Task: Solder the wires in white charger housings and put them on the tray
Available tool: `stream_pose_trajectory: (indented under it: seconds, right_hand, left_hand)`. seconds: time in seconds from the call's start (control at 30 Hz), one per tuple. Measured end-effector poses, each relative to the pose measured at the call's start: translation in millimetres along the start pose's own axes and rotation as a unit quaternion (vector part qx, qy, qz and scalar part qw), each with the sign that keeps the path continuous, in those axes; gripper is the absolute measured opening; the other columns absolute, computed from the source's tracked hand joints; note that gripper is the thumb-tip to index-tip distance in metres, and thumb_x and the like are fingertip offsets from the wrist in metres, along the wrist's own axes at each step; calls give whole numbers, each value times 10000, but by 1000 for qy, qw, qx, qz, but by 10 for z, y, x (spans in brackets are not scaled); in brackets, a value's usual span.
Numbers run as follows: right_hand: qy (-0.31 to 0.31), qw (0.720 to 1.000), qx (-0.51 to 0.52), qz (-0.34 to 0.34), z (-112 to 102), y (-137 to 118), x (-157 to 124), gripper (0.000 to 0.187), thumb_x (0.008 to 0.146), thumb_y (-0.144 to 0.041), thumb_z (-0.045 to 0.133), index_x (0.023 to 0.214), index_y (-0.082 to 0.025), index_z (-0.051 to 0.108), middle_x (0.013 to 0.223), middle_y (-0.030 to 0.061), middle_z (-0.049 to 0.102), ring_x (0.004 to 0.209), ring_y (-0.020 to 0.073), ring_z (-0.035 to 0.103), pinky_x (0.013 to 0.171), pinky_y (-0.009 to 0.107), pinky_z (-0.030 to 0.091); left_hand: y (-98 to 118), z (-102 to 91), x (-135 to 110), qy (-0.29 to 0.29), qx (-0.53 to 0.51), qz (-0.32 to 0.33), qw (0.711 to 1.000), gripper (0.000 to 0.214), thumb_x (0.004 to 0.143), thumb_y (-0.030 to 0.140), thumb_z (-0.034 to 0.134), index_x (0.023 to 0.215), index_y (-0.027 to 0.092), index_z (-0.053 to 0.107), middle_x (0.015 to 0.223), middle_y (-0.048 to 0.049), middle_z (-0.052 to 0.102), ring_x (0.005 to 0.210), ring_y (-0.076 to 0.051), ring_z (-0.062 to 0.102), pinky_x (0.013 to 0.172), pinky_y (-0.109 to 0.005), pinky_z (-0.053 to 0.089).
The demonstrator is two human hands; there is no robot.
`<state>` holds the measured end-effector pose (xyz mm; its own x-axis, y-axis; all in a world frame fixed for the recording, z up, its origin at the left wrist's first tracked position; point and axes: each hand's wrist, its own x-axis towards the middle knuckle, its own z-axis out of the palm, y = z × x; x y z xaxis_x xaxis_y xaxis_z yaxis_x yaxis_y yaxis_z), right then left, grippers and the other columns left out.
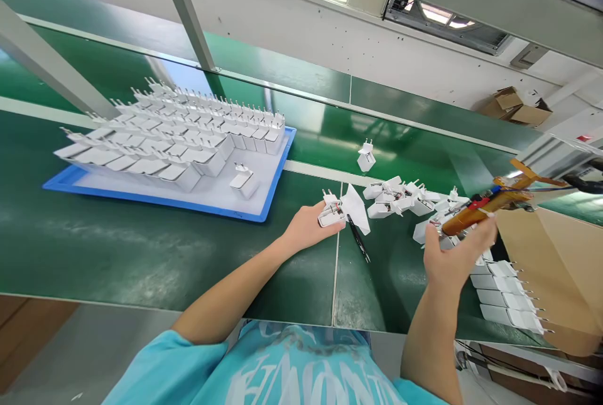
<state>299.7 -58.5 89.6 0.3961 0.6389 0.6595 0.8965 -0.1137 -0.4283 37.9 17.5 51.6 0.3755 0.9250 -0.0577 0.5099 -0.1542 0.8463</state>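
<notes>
My left hand [313, 224] is closed on a white plug adapter [331, 211], whose casing is open with parts showing inside. Next to it are a loose white cover [356, 209] and black tweezers [358, 238] on the green table. My right hand [456, 253] has thumb and fingers spread, right beside an orange cylindrical tool [475, 211] with red and blue fittings. Part of the fingers is behind the tool, so contact is unclear. Several adapters with open casings [393, 196] lie in a pile between my hands.
On the left, a blue-rimmed tray [276, 179] carries rows of white adapters, pins up. One adapter [366, 156] stands alone toward the back. At right are a row of adapters [506, 298] and a large cardboard box [560, 267]. A metal post [183, 9] rises behind the tray.
</notes>
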Motion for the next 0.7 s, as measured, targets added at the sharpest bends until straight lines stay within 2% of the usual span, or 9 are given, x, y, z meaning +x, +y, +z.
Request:
stream_pose_trajectory:
  seconds: [0.07,0.1,0.13,0.17,0.23,0.3,0.47,0.6,0.7]
  right_hand:
    - [104,994,-24,-27,2,-46,-222,695,843,-348,605,1453,-132,351,1396,258,439,1362,413,379,1069,638,350]
    - [104,994,-9,-38,37,-81,-332,565,858,-334,591,1374,-149,456,1277,233,538,1247,383,498,1008,591,428]
    - [48,998,10,-48,92,-118,-432,435,882,-332,561,1283,-166,534,1146,192,609,1090,332,593,919,522,495]
    - [-45,997,24,-56,164,-149,-520,333,907,-343,524,1190,-178,586,1037,146,645,942,276,633,825,446,528]
    - [-230,971,13,-65,333,-183,-650,288,948,-377,448,1042,-181,636,915,94,665,779,210,627,693,342,510]
    - [-311,947,-18,-74,490,-178,-724,325,960,-396,414,961,-176,654,877,88,666,759,200,616,640,306,469]
    - [-328,940,-15,-89,648,-114,-770,307,954,-365,402,924,-177,642,857,95,662,757,209,615,596,297,439]
    - [-335,937,27,-101,568,-114,-715,304,958,-354,391,936,-173,634,789,63,638,688,179,612,616,301,493]
    - [-307,944,104,-68,428,-151,-627,288,948,-376,469,1093,-166,602,788,37,640,640,147,620,601,285,545]
  left_hand:
    - [8,-1,-8,6,-8,4,1000,433,792,543,640,1061,205,663,777,-13,732,695,-222,691,618,-271,501]
    - [13,0,-13,11,-11,6,1000,426,792,540,643,1055,205,662,785,-13,736,705,-222,695,630,-272,506]
    - [18,1,-18,17,-15,7,1000,419,791,535,648,1048,205,660,795,-13,740,716,-221,699,644,-273,510]
    - [24,3,-23,25,-19,9,999,411,789,529,654,1041,204,658,808,-13,744,729,-220,702,657,-273,514]
    - [33,8,-35,39,-25,17,999,389,789,508,661,1034,205,653,845,-16,754,759,-217,709,681,-271,519]
    - [37,15,-43,51,-17,32,998,370,792,488,662,1035,209,650,881,-21,759,783,-217,714,687,-268,522]
    - [17,26,-41,69,43,67,994,393,805,492,644,1091,222,644,885,-26,760,777,-224,712,652,-270,513]
    - [7,18,-34,85,63,64,992,383,812,500,640,1080,226,645,921,-32,761,815,-236,718,662,-276,517]
    - [5,7,-33,93,68,51,992,376,818,497,636,1077,224,644,926,-34,761,827,-243,723,674,-283,523]
